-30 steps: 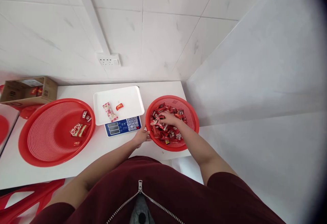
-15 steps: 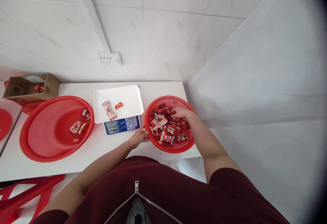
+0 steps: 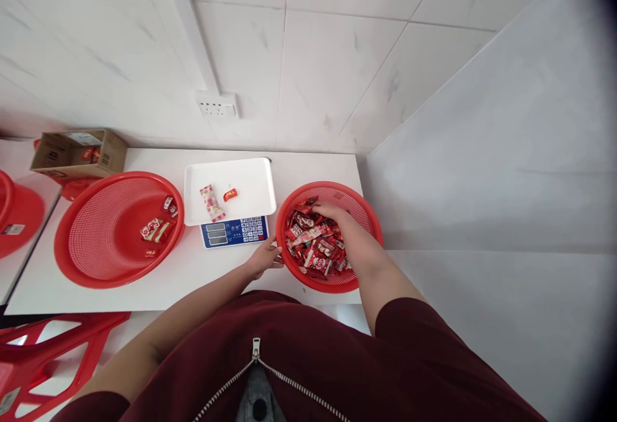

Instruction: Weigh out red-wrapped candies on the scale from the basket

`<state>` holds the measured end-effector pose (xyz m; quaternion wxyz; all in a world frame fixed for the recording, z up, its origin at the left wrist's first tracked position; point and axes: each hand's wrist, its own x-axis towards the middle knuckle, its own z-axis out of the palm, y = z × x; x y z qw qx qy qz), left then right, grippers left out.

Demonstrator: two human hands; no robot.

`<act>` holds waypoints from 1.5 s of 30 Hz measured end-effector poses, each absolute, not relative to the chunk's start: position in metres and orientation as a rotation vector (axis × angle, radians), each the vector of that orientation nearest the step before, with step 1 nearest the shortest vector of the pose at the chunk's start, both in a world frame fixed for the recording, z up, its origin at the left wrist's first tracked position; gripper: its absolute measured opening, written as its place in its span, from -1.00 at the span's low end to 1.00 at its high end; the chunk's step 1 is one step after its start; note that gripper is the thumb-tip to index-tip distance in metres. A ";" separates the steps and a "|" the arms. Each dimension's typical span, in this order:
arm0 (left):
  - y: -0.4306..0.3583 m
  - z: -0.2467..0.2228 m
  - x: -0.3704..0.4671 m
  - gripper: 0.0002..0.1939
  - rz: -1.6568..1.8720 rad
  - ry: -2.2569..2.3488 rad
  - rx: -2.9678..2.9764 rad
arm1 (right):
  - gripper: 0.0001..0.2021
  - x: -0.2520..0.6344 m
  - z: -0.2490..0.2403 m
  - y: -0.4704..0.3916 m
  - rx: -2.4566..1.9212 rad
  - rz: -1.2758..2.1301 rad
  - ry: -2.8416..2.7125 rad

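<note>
On the right of the table a red plastic basket (image 3: 375, 219) holds a heap of small wrapped sweets (image 3: 322, 246), mostly red packets. My left hand (image 3: 264, 259) grips the basket's left rim, thumb against the side and fingers low under the edge. Inside the basket lies my right hand (image 3: 330, 211), its fingers stretched out over the far side of the heap. Its fingertips touch the packets and are partly hidden. Beside the basket stands a blue digital scale (image 3: 234, 232) with a white tray (image 3: 250, 181). A pink-and-white packet (image 3: 212, 202) and a small red packet (image 3: 230, 195) lie on the tray.
A second red basket (image 3: 91, 236) to the left contains a few packets. Behind it sits an open cardboard box (image 3: 113, 152). Further left is a red container (image 3: 24, 216), and a red plastic stool (image 3: 72, 370) stands below. A wall socket (image 3: 216, 106) is above the tray.
My right hand has moved left across the sweets in the basket. My left hand stays at the rim. The view has shifted slightly to the left.
</note>
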<state>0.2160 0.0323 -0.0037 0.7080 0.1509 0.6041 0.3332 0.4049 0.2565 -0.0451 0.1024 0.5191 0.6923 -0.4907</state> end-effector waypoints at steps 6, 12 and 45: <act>0.033 -0.002 0.218 -0.75 0.754 1.333 0.293 | -0.44 0.402 -0.033 0.245 1.216 -1.497 2.111; 0.034 0.000 0.217 -0.80 0.746 1.334 0.304 | -0.58 0.416 -0.015 0.225 1.194 -1.496 2.149; 0.025 0.075 0.170 -0.69 1.052 1.199 0.485 | -0.70 0.332 0.073 0.077 1.415 -3.042 1.496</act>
